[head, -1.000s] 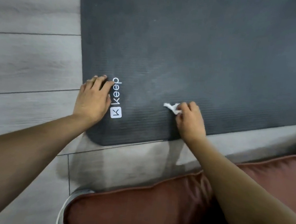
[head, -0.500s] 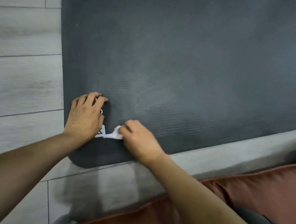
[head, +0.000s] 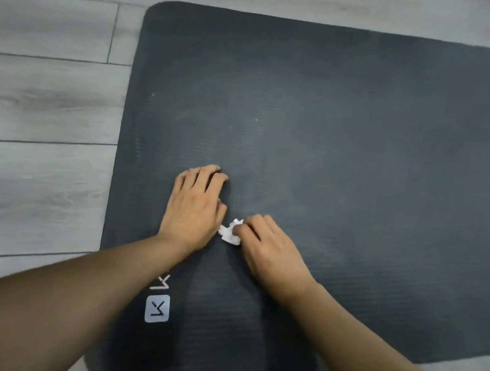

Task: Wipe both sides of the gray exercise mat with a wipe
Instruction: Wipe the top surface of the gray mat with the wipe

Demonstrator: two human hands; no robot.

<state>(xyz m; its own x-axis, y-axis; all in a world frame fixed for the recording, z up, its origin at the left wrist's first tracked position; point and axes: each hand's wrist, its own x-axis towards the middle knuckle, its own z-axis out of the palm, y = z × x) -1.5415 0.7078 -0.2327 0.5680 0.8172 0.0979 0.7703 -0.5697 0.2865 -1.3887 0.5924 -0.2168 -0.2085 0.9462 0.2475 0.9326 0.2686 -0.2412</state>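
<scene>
The gray exercise mat [head: 348,141] lies flat on the floor and fills most of the view, with a white logo [head: 157,308] near its lower left part. My left hand [head: 194,207] rests palm down on the mat, fingers laid flat. Right beside it, my right hand [head: 267,252] pinches a small crumpled white wipe [head: 229,232] against the mat surface. The wipe sits between the two hands, mostly covered by my right fingers.
Light gray wood-plank floor [head: 43,103] surrounds the mat on the left, along the top and at the lower right. The mat's left edge and rounded far-left corner [head: 156,7] are in view.
Both hands have moved farther up the mat, away from the logo and near edge. The view has shifted forward, so the red cushion is out of sight and the mat's far edge shows.
</scene>
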